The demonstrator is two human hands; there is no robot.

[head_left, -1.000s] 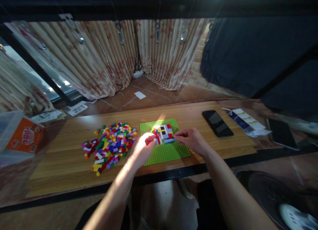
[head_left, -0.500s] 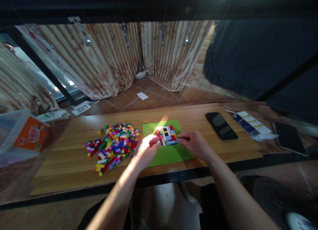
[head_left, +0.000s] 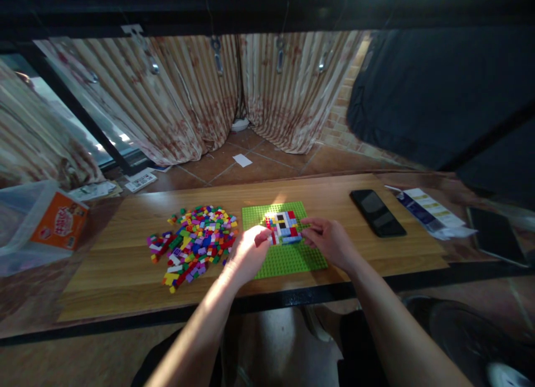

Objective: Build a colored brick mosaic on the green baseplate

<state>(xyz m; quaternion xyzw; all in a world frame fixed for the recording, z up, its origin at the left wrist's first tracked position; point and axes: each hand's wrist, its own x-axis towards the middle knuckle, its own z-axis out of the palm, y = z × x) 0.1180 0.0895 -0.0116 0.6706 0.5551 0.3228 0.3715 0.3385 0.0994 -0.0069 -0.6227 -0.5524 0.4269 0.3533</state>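
Observation:
A green studded baseplate lies on the wooden table, carrying a flat build of toy bricks in red, white, black, blue and yellow. My left hand is at the build's left side, thumb and fingers drawn together over the plate; anything between them is too small to make out. At the build's right edge is my right hand, its thumb and forefinger apart with no brick visible between them. A heap of loose toy bricks in many colours spreads on the table left of the plate.
A black phone and printed papers lie to the right, with a dark flat object beyond them. On the left stands a clear plastic box with an orange label. The table's dark front edge runs above my knees.
My right hand's fingers have parted and drawn slightly off the build's right edge. My left hand stays by the left side. The whole view has shifted a little.

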